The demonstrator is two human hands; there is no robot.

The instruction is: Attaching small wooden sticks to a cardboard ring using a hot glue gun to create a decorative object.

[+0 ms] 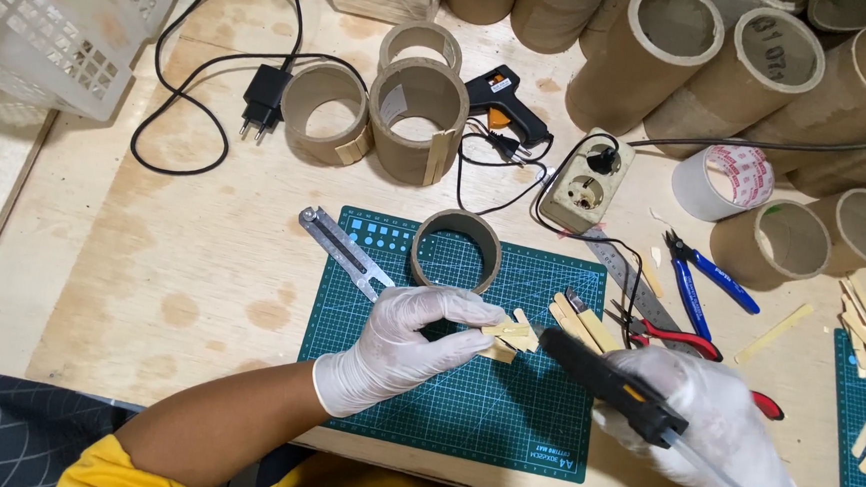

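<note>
Wooden strips sit pinched in the gloved left hand over the green cutting mat, near its middle. Just beside them, the gloved right hand is clenched round a black glue gun, nozzle pointing at the strips. Farther off on the mat stands a short cardboard ring. Beyond lie a second glue gun, a power socket and tall cardboard tubes.
</note>
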